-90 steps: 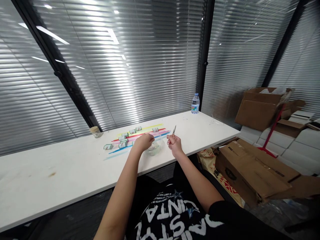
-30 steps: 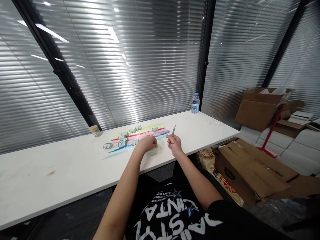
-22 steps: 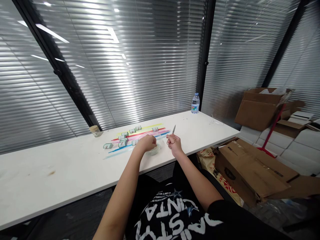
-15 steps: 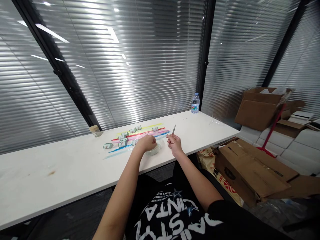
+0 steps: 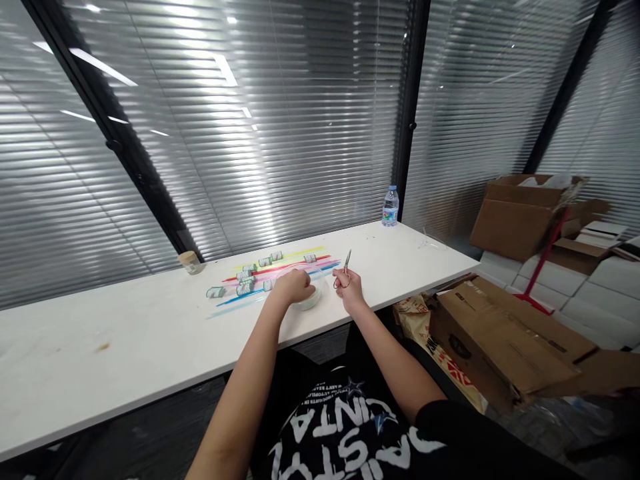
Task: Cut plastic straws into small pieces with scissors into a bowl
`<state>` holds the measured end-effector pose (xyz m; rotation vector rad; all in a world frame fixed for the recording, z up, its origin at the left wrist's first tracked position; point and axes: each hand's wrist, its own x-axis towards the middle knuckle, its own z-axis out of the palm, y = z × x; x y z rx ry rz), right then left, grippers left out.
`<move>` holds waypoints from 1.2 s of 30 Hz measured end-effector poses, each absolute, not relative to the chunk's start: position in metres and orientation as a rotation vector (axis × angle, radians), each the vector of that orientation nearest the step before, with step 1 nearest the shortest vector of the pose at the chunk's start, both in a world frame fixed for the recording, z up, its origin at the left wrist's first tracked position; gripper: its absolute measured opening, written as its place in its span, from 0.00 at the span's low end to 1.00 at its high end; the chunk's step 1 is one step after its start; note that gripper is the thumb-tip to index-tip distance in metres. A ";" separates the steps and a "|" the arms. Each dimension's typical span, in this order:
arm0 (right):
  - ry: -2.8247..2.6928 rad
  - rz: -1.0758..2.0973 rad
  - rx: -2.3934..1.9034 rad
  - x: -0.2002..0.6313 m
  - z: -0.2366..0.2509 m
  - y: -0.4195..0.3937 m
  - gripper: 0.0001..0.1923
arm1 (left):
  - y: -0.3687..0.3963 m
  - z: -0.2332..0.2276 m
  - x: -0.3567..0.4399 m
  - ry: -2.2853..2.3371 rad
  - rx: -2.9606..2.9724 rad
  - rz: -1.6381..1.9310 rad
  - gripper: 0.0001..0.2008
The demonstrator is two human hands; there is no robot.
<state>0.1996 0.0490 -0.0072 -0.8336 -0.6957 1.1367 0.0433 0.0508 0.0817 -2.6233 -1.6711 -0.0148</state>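
Observation:
My right hand (image 5: 351, 287) holds small scissors (image 5: 345, 269) with the blades pointing up and away. My left hand (image 5: 293, 286) rests curled over a small clear dish (image 5: 311, 300) on the white table (image 5: 125, 333); whether its fingers hold anything is hidden. Behind the hands lie several long coloured straws (image 5: 285, 268) in yellow, red, pink and blue. Several small green-and-white rolls (image 5: 245, 280) are scattered among them.
A small tan jar (image 5: 191, 262) stands at the back left by the blinds. A water bottle (image 5: 391, 206) stands at the far right corner. Flattened and open cardboard boxes (image 5: 505, 333) crowd the floor to the right of the table. A brown stain (image 5: 103, 347) marks the left of the table.
My left hand has drawn back from the straws and settled over the clear dish. My right hand with the scissors has stayed in place.

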 end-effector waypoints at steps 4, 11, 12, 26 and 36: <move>-0.702 1.131 -0.840 0.200 -0.007 0.049 0.13 | 0.051 0.082 0.043 -1.656 -2.618 0.000 0.13; -0.705 1.129 -0.852 0.200 -0.008 0.049 0.13 | 0.050 0.083 0.044 -1.669 -2.601 0.019 0.13; -0.704 1.131 -0.848 0.200 -0.008 0.049 0.13 | 0.050 0.083 0.044 -1.675 -2.599 0.028 0.13; -0.694 1.150 -0.830 0.200 -0.005 0.048 0.13 | 0.059 0.077 0.037 -1.670 -2.673 0.005 0.12; -0.695 1.150 -0.836 0.200 -0.005 0.048 0.12 | 0.064 0.074 0.036 -1.655 -2.703 -0.027 0.12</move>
